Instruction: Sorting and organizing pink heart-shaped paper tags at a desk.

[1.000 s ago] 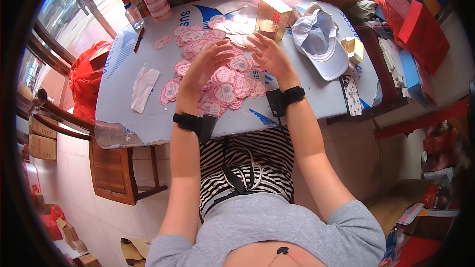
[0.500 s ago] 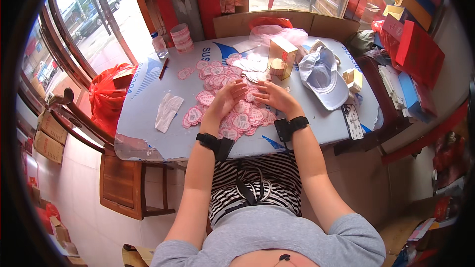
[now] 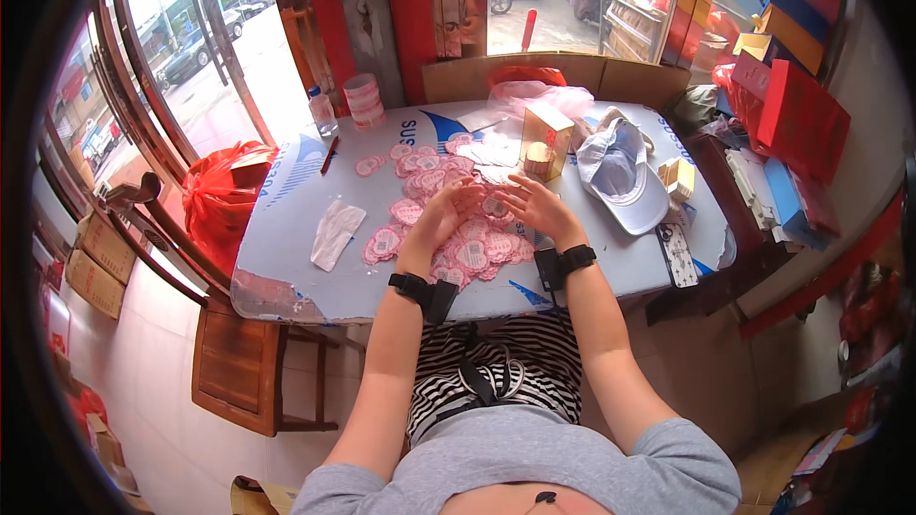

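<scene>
A heap of pink-and-white scalloped paper labels (image 3: 479,253) lies spread over the middle of the table. Above it I hold my left hand (image 3: 448,212) with the palm turned inward and the fingers stretched out. Opposite, my right hand (image 3: 544,210) is held the same way, its fingertips a short gap from the left's. Neither hand grips anything; whether they touch the labels beneath cannot be made out. Paler labels (image 3: 491,151) lie behind my fingers, beside an upright gold box (image 3: 547,140). Black straps with small black boxes sit on both wrists.
On the table (image 3: 286,267) are a crumpled tissue (image 3: 337,235), a pen (image 3: 330,154), a bottle (image 3: 322,114), a pink-white roll (image 3: 364,102), a cap (image 3: 620,172), a small box (image 3: 678,179) and a patterned phone (image 3: 678,256). A wooden stool (image 3: 235,362) stands at the left.
The whole view has tilted slightly, so the table and things sit a little lower in the picture. My hands keep nearly the same pose over the labels.
</scene>
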`<state>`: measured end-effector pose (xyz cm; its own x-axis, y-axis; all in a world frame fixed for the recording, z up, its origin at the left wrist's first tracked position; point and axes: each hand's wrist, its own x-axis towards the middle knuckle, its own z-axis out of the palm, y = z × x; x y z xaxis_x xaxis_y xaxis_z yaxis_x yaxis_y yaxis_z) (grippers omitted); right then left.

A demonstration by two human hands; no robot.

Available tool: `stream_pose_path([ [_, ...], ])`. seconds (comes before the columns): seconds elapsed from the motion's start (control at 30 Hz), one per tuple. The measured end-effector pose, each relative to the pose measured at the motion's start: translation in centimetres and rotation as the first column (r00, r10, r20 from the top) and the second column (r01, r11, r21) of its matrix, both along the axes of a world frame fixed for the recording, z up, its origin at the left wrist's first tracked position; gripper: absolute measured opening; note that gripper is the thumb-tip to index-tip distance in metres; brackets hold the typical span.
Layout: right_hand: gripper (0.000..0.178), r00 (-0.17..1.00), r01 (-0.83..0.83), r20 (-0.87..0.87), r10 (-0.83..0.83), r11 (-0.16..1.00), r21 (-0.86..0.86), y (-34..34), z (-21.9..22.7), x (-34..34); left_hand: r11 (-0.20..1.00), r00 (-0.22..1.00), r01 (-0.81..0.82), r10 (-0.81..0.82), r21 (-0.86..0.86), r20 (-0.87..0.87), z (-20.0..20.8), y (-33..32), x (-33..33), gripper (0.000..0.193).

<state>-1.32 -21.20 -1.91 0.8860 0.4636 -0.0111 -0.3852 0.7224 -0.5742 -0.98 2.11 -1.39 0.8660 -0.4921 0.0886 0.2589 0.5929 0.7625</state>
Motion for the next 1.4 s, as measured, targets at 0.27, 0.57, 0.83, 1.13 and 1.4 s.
stream_pose_path([
  [0.27, 0.04, 0.999, 0.025, 0.025, -0.023, 0.998, -0.061, 0.0, -0.3, 0.0, 0.998, 0.996, -0.061, 0.061, 0.009, 0.062, 0.1, 0.1, -0.4, 0.035],
  [0.57, 0.037, 0.995, 0.007, 0.097, -0.004, 0.999, -0.034, -0.1, -0.9, 0.4, 0.998, 0.999, -0.03, 0.028, 0.054, 0.026, 0.1, 0.3, -0.3, 0.036],
  [0.83, 0.034, 0.984, 0.038, 0.176, -0.017, 0.993, -0.114, 0.0, -1.7, 0.7, 1.0, 0.998, 0.002, -0.004, 0.028, 0.064, -0.9, 0.2, 0.4, 0.044],
  [1.13, 0.027, 0.988, 0.152, 0.06, -0.145, 0.977, -0.146, 0.0, -1.6, 1.1, 0.999, 0.995, -0.002, -0.003, 0.046, 0.095, -0.2, 0.0, -0.4, 0.04],
  [1.4, 0.041, 0.976, 0.167, 0.175, -0.133, 0.966, -0.198, -0.1, -1.7, 1.1, 0.997, 0.995, 0.008, -0.016, 0.079, 0.093, -0.7, 0.0, 0.2, 0.042],
])
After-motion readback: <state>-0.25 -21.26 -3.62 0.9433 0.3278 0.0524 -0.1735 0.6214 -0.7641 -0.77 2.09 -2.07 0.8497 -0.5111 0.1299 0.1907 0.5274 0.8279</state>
